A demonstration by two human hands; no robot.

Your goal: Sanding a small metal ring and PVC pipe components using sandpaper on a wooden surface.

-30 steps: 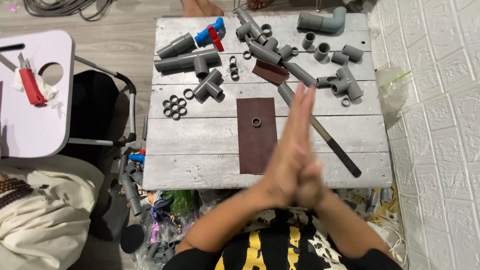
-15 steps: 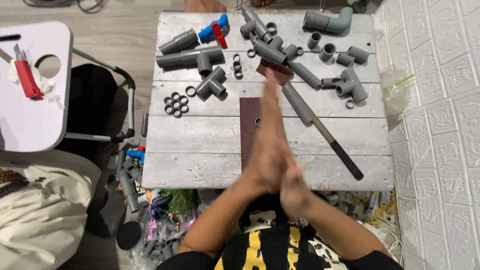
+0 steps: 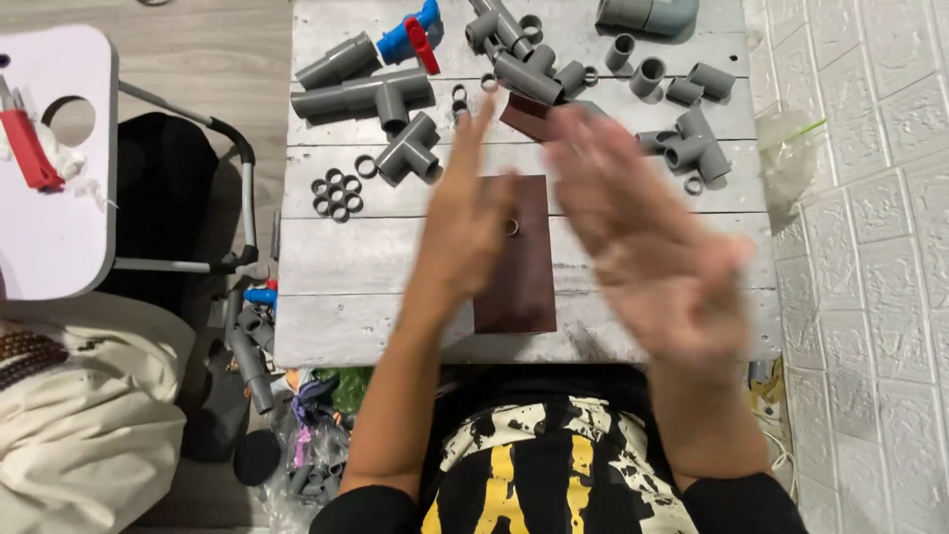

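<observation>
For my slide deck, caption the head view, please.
Two open hands, left hand and right hand, above brown sheet among grey pipe fittings.

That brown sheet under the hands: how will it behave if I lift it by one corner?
The brown sheet lies flat and looks thin, so it would likely droop rather than stay stiff. It probably weighs little. The small ring resting on it, beside the left hand, would likely slide or roll off.

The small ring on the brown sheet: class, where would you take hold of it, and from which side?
The small ring lies flat on the brown sheet, beside the left hand, so there is probably no way under it. Come from straight above and pinch its outer rim on opposite sides with fingertips. The right hand is blurred and holds nothing.
</observation>
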